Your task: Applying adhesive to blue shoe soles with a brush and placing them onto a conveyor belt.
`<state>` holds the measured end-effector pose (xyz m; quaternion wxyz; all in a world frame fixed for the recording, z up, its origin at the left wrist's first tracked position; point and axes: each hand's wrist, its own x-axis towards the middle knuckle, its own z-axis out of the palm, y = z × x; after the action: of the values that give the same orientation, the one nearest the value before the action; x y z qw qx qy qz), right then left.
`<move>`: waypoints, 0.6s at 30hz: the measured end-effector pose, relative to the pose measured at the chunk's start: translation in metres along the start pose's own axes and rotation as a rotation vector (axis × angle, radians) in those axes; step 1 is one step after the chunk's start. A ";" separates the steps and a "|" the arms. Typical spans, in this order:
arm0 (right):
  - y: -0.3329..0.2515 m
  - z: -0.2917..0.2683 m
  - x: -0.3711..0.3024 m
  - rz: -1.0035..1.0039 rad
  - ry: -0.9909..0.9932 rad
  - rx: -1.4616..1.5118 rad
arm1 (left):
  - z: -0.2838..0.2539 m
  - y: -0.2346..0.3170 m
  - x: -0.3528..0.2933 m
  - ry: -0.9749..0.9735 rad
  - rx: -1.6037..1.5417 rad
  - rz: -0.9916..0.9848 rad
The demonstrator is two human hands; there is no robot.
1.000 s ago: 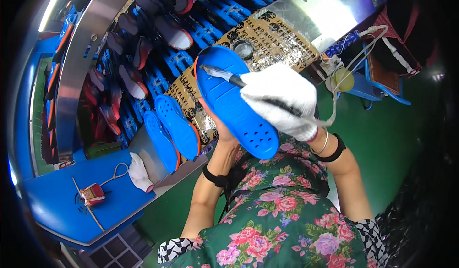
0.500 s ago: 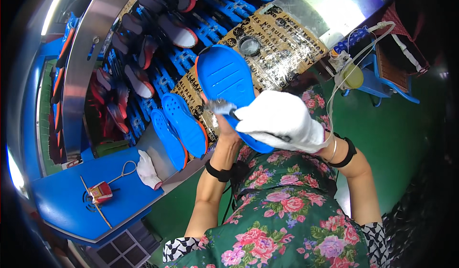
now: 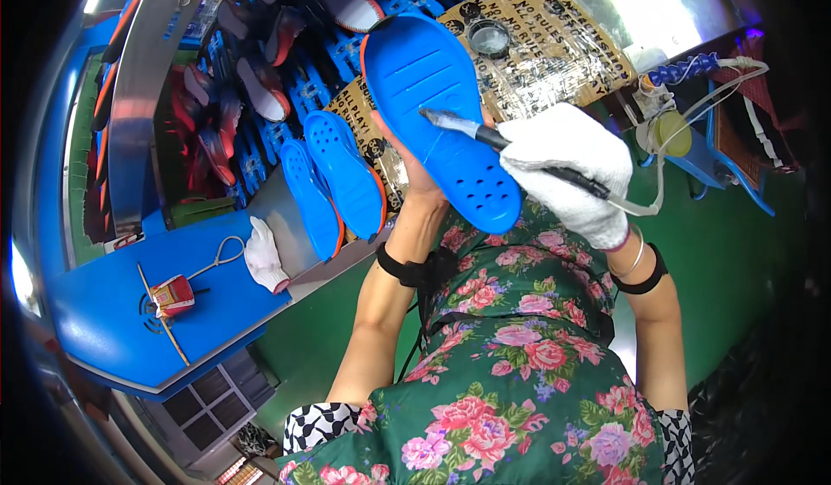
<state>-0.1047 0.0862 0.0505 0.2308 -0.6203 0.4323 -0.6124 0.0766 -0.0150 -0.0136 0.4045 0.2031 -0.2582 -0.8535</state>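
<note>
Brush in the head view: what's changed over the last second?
The brush moved along the held blue sole, from near its hole-free end to about the middle; the view shifted too. Nothing taken or let go: gloved right hand keeps the brush, bare left hand the sole. Two other soles and the loose white glove stayed put.

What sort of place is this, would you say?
Most likely a shoe-making workshop or factory line: rows of dark shoe-shaped pieces fill the upper left, two blue soles lie side by side, and the gloved right hand holds a brush over another sole.
</note>
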 end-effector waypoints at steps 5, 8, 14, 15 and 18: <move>0.000 0.009 -0.010 -0.287 -0.119 -0.172 | -0.004 0.001 0.004 -0.144 -0.083 -0.073; 0.006 0.010 -0.008 -0.051 -0.060 0.250 | -0.003 0.003 0.005 -0.202 -0.125 -0.034; 0.002 0.014 -0.026 -0.270 -0.060 -0.183 | 0.019 0.005 0.012 -0.154 -0.108 0.072; 0.000 0.012 -0.025 -0.228 -0.084 -0.125 | 0.009 0.006 0.015 -0.311 -0.123 0.044; 0.009 0.008 -0.022 -0.048 -0.071 0.234 | -0.002 0.007 0.014 -0.415 -0.146 0.060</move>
<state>-0.0965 0.0975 0.0293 0.3022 -0.6206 0.3344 -0.6416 0.0741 -0.0303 -0.0130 0.3814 -0.0146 -0.2795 -0.8810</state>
